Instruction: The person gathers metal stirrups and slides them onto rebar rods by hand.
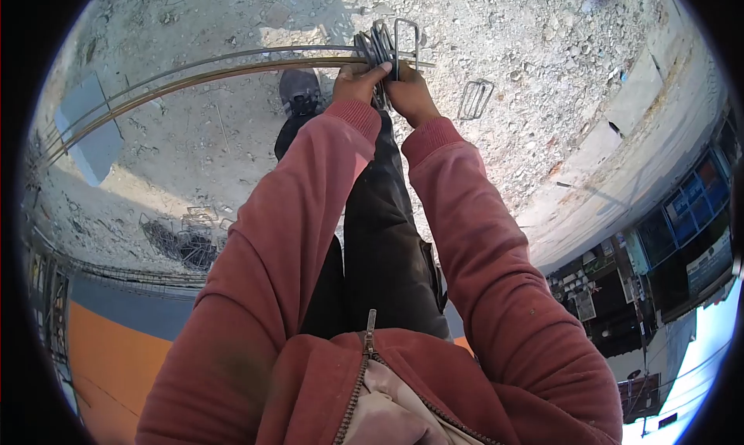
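Observation:
Both hands are at a bunch of bent steel rebar stirrups [378,46], grouped around the right end of several long rebar rods [232,67]. My left hand [358,82] is closed on the near left side of the bunch, its thumb lying across the stirrups. From the right, my right hand [412,96] grips the same bunch, with its fingertips partly hidden. One rectangular stirrup [417,33] stands apart from the others at the right side. The rods run left from the hands in a long curve.
A few loose stirrups [474,100] lie on the gravel [535,81] to the right. A shoe [299,91] is just below the rods. At left are a grey sheet [89,127] under the rods and a tangled wire pile [186,242]. Shop fronts [690,205] stand far right.

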Available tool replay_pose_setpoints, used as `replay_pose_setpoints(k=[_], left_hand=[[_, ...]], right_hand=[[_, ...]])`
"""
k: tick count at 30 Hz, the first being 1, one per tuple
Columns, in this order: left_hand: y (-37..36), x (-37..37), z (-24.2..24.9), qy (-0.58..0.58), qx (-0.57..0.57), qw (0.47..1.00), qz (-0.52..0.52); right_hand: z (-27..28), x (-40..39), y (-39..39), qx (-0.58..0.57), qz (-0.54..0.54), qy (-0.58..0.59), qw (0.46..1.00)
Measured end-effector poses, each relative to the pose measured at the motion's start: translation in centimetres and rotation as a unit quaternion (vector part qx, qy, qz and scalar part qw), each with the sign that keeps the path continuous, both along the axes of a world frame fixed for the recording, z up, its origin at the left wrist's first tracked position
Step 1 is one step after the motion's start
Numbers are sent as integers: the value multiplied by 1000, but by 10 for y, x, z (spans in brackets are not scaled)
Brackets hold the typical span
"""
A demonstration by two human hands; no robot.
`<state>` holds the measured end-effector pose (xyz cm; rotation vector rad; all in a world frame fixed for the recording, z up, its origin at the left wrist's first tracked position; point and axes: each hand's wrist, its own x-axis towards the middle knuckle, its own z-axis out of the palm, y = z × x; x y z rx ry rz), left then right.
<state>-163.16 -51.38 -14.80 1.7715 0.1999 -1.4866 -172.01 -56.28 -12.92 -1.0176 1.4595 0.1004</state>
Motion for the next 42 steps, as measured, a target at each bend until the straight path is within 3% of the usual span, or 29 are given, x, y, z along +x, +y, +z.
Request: replay_pose_setpoints(k=[2, 4, 11, 12, 15, 20, 22, 25, 27, 29, 33, 35, 39, 40, 42], left_hand=[[4, 0, -16, 23, -6, 999, 44], [7, 1, -20, 19, 26, 999, 23], [-1, -12, -14, 40, -2, 988, 150], [-2, -13, -10, 55, -17, 990, 127], [-14, -16, 0, 12, -13, 987, 161], [-11, -9, -20, 47, 6, 992, 116], [-13, -6, -16, 51, -21, 994, 97], [-2, 2, -36, 7, -38, 997, 72], [-4, 3, -26, 24, -68, 992, 101], [-2, 4, -24, 6, -83, 992, 93], [4, 11, -32, -42, -70, 996, 43], [5, 18, -24, -53, -63, 996, 19], [5, 32, -16, -96, -18, 995, 0], [5, 35, -14, -73, -17, 997, 15], [6, 43, -10, -30, -16, 998, 46]], right_hand=[[-10, -4, 9, -24, 41, 20, 999], [-12, -5, 14, -40, 61, 29, 997], [21, 2, 18, -39, -18, 36, 998], [18, 4, 19, -18, -2, 47, 999], [9, -4, 30, -174, 33, -7, 984], [25, -21, 26, -142, -2, -79, 987], [16, -33, 30, -162, -25, -67, 984], [14, -57, 23, -76, -272, -76, 956], [16, -71, 17, -110, -300, -36, 947], [4, -79, 16, -202, -266, 15, 943], [-45, -80, 21, -168, -176, 107, 964], [-49, -65, 18, -122, -142, 104, 977], [-38, -31, 18, 19, -241, -5, 970], [-35, -22, 21, 19, -242, -18, 970], [-30, 1, 34, -74, -125, -23, 989]])
